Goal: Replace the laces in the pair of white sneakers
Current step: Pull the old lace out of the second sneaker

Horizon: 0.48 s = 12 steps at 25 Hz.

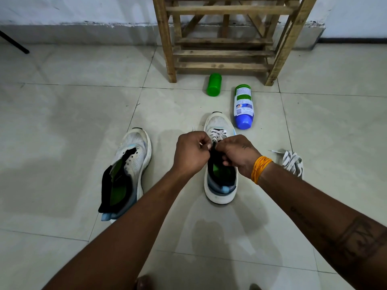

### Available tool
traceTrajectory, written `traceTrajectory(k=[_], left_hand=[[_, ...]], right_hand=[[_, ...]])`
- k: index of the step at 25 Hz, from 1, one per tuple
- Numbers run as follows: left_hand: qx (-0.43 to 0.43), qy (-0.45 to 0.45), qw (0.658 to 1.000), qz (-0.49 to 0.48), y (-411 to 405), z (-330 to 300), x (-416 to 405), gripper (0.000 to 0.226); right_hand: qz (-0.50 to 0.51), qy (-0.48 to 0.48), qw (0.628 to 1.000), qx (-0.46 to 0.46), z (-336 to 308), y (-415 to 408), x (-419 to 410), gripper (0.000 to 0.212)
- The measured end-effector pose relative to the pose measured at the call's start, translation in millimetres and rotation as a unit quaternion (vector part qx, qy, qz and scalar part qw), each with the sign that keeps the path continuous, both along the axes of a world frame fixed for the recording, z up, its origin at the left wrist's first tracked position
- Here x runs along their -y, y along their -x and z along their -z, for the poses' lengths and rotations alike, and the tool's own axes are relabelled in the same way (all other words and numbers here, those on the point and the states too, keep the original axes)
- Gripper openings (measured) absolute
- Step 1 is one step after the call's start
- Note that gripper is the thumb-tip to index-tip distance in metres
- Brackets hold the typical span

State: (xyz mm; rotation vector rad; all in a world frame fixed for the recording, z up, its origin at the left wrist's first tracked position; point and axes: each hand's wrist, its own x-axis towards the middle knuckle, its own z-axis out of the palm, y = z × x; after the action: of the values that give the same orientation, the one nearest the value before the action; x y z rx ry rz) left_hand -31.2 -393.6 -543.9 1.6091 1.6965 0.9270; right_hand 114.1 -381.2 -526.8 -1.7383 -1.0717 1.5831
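— Pale floor tiles (62, 122) run back to a grey-white wall; what lies on them, from the left?

— First an unlaced white sneaker (127, 170), tipped on its side with the black tongue spilling out and a green insole showing. Right of it stands the second white sneaker (219, 185), upright, toe pointing away, its white lace (217, 135) threaded through the far eyelets.

— And the hands?

— Both meet over that shoe's tongue. The left hand (191, 152) is curled tight, thumb and forefinger pinching the lace. The right hand (238, 152), an orange thread band (260, 168) on its wrist, is curled too, fingertips pinching at the lace beside the left.

— Farther right?

— A loose bundle of white laces (292, 162) lies near the right forearm. Beyond the shoes a green bottle (214, 84) and a blue-capped bottle (243, 106) lie on their sides before a wooden rack (226, 38).
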Motion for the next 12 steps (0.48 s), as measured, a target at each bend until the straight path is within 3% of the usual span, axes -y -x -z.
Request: traceTrajectory(k=[3, 8, 12], left_hand=[[-0.018, -0.008, 1.0, -0.003, -3.3, -0.1, 2.6, 0.02], [0.121, 0.065, 0.986, -0.095, -7.7, 7.9, 7.2, 0.015], [0.322, 0.17, 0.911, -0.193, -12.8, -2.3, 11.7, 0.019]], right_hand=[[0.008, -0.023, 1.0, -0.001, 6.4, -2.4, 3.6, 0.013], [0.044, -0.05, 0.996, -0.055, 13.7, 2.6, 13.5, 0.017], [0.036, -0.076, 0.993, -0.079, 16.0, 7.7, 20.1, 0.009]])
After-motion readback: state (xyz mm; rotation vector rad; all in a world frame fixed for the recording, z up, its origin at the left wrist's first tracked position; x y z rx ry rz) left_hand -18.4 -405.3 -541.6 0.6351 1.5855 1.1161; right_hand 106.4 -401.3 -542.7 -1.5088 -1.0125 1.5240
